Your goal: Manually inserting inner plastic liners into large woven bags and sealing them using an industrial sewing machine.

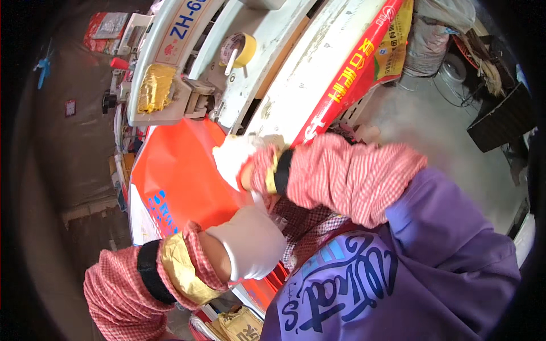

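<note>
In a white glove, my right hand (234, 160) is at the far edge of a bright red sheet or bag (182, 176), close below the sewing machine head (165, 62). Its fingers are blurred, and their grip does not show. My left hand (256, 241), in a pale grey-white glove, lies nearer to my body over the red material. The back of that glove faces up, and its fingers are mostly hidden. Red checked sleeve covers with black bands are on both forearms.
A roll of yellow tape (245, 51) lies on the machine's pale bed. Alongside runs a worn white tabletop (296, 74), edged by a red printed strip (347, 74). Stacked sacks (242, 324) sit below my left arm. A dark box (503, 119) stands at far right.
</note>
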The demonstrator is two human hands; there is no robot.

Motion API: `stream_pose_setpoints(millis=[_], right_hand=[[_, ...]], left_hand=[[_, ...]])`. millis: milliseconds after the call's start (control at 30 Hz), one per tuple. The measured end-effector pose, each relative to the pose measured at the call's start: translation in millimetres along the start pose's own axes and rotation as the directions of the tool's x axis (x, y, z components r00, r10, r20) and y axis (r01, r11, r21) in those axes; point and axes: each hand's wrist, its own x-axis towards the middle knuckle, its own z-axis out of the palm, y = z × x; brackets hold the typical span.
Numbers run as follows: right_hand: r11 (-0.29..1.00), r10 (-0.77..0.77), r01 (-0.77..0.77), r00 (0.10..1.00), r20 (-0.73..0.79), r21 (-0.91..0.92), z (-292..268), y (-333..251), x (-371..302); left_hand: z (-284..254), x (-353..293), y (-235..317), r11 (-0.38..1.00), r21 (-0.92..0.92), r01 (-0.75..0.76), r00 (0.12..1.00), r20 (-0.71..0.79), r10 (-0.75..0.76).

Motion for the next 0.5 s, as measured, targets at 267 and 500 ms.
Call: stream_pose_setpoints(millis=[267,500], right_hand=[[0.855,0.303,-0.312,0.949,-0.090,-0.414,36,-26,-5],[0.957,0.076,-0.114,0.986,-0.149,-0.266,21,-9,6]], left_hand=[[-30,-79,-58,0.843,-0.077,0.533,0.838,0.185,-0.513],[2,-78,1,0.673,-0.393,0.627,0.660,-0.191,-0.727]])
